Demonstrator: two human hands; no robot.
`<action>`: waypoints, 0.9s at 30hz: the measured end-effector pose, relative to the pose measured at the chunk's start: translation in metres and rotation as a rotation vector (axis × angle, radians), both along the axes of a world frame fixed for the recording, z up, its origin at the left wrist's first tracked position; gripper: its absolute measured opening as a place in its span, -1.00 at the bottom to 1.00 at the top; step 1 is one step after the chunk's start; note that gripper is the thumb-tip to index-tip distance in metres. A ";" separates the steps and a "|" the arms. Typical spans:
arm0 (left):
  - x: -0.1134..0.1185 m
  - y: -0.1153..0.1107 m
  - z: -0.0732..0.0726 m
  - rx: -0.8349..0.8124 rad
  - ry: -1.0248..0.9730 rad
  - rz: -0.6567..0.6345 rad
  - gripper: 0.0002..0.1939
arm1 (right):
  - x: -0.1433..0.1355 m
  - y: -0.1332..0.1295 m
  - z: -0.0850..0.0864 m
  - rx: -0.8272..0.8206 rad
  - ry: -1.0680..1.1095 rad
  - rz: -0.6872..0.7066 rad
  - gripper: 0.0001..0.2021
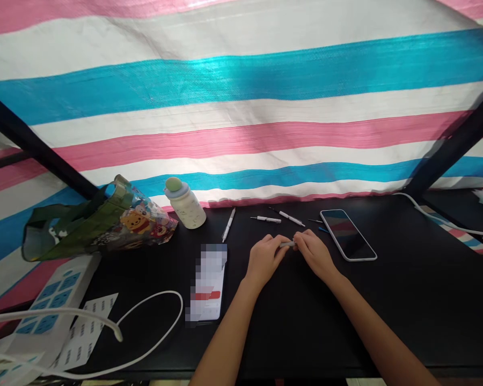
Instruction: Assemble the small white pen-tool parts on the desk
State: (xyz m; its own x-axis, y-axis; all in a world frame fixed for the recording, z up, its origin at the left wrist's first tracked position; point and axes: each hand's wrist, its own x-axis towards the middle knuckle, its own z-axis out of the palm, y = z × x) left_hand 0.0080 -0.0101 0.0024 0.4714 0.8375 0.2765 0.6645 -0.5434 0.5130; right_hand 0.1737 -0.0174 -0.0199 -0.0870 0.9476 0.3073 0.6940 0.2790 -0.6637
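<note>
Just below and R of frame ctr, the L hand [268, 259] and R hand [314, 253] are pinching a small whitish piece [287, 244] btwn fingertips, one hand per end. Just above, a slim white pen [269, 219] is lying on the black table [426, 300]; a phone [348, 235] is resting farther R.

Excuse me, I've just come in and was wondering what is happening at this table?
A person has both bare hands together over the black table. The left hand and right hand hold a small pale piece between their fingertips; its details are too small to make out. Beyond them lie a white pen and slim pen parts. A lit phone lies by the left forearm, and a dark-screened phone beyond the right hand.
</note>
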 end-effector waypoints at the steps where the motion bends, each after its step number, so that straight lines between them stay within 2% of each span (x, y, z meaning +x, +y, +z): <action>1: 0.000 0.000 0.000 -0.001 -0.001 0.012 -0.80 | 0.000 0.000 0.001 0.010 -0.005 0.019 -0.63; 6: -0.003 0.002 0.002 -0.009 -0.038 0.036 -0.79 | 0.000 0.000 0.003 0.030 0.030 0.063 -0.80; 13: -0.002 0.000 0.002 0.012 -0.045 -0.029 -0.81 | 0.003 0.001 0.001 0.006 0.007 0.066 -0.56; 15: -0.002 -0.001 0.002 0.010 -0.033 -0.017 -0.82 | 0.003 0.001 0.002 -0.003 0.018 0.066 -0.58; 21: -0.003 0.001 0.002 0.031 -0.047 0.022 -0.82 | 0.006 0.001 0.006 -0.002 0.077 0.078 -0.81; 24: -0.004 0.001 0.001 0.048 -0.056 0.006 -0.82 | 0.006 0.001 0.005 -0.014 0.041 0.056 -0.78; 27: -0.002 0.001 0.000 0.048 -0.056 -0.013 -0.83 | 0.005 0.000 0.003 -0.019 -0.022 0.012 -0.66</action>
